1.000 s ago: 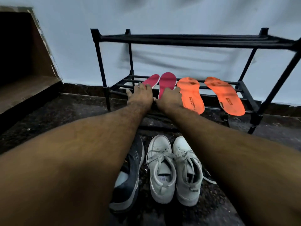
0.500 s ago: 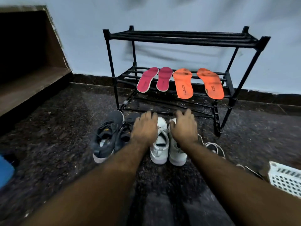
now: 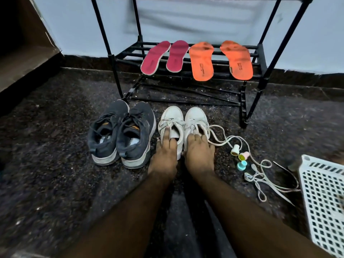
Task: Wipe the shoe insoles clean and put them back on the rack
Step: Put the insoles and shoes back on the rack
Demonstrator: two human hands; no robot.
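Two pink insoles (image 3: 163, 57) and two orange insoles (image 3: 219, 61) lie side by side on the lower shelf of the black rack (image 3: 264, 79). In front of it on the dark floor stands a pair of white shoes (image 3: 183, 116). My left hand (image 3: 164, 153) holds the left white shoe at its opening, one finger stretched along the tongue. Over the opening of the right white shoe my right hand (image 3: 200, 153) lies with its fingers curled in. Both heels are hidden under my hands.
A pair of dark grey sneakers (image 3: 121, 131) stands left of the white shoes. Loose white laces (image 3: 260, 175) and three small coloured caps (image 3: 240, 155) lie to the right, beside a white lattice basket (image 3: 323, 198). A brown step (image 3: 24, 62) rises at the left.
Both hands left the pink insoles on the shelf and came back and down to the white shoes. From the toes they slid to the shoe openings. The view dropped closer to the floor.
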